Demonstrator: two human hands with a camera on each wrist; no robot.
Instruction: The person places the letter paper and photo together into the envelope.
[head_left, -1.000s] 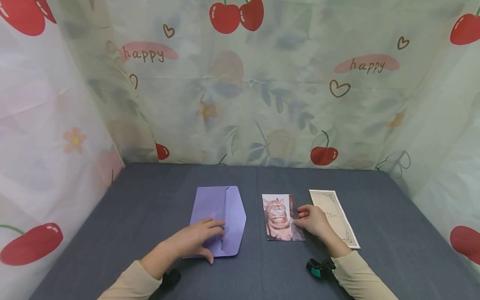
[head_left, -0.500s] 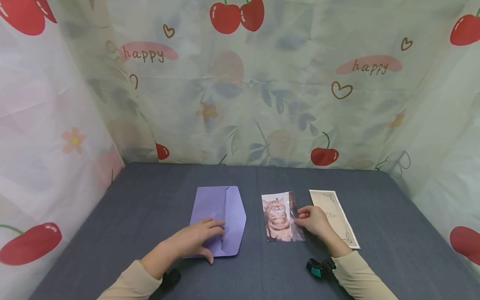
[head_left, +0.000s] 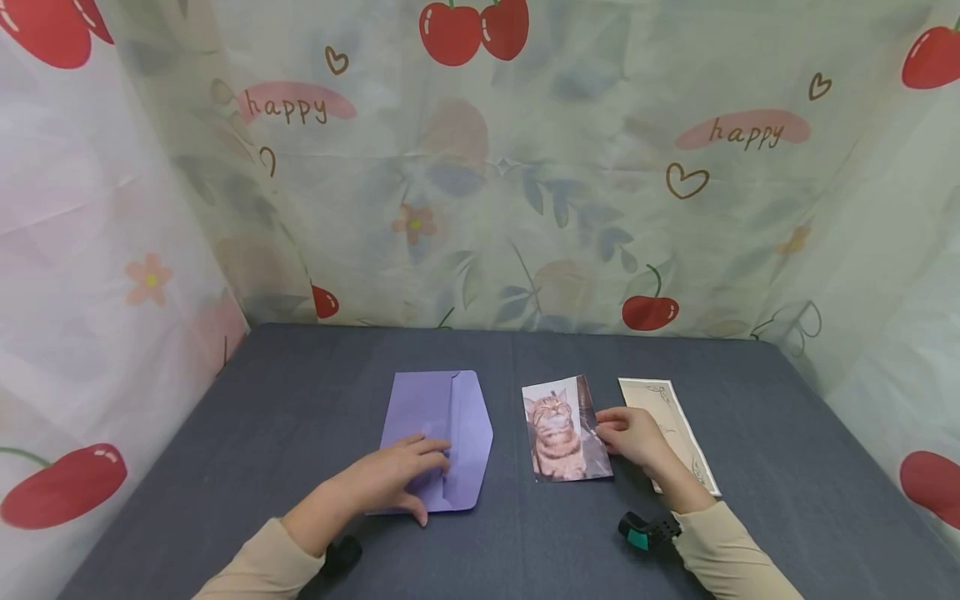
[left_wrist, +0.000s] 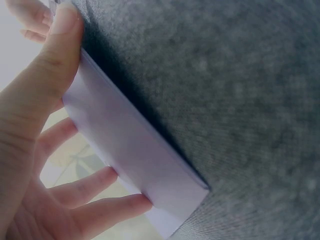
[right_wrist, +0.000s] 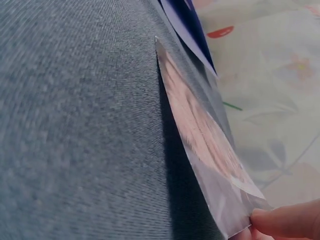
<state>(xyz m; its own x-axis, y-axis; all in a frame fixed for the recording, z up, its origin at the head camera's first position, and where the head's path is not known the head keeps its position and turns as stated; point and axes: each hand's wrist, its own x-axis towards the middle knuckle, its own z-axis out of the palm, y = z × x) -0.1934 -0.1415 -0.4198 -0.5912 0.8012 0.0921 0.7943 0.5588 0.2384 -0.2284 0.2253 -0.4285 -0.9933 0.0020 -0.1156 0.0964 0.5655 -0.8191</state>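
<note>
A purple envelope (head_left: 471, 433) lies flat on the dark table, its flap spread toward the right. My left hand (head_left: 397, 475) rests on it; in the left wrist view the fingertips touch the envelope (left_wrist: 135, 140) and the thumb is at its near edge. Right of it is a cat photo (head_left: 553, 437), whose right edge my right hand (head_left: 637, 437) pinches between thumb and fingers. In the right wrist view, that side of the photo (right_wrist: 200, 130) is raised, with a shadow beneath, and its far corner stays low by the cloth.
A cream card (head_left: 651, 397) with ornamental corners lies partly under my right forearm in the head view. The dark cloth-covered table (head_left: 315, 400) ends at a patterned curtain (head_left: 360, 250) behind and at both sides.
The photo's right side has risen from the table and the photo has tilted. My right hand has shifted slightly up and to the right with it. My left hand has stayed in place.
</note>
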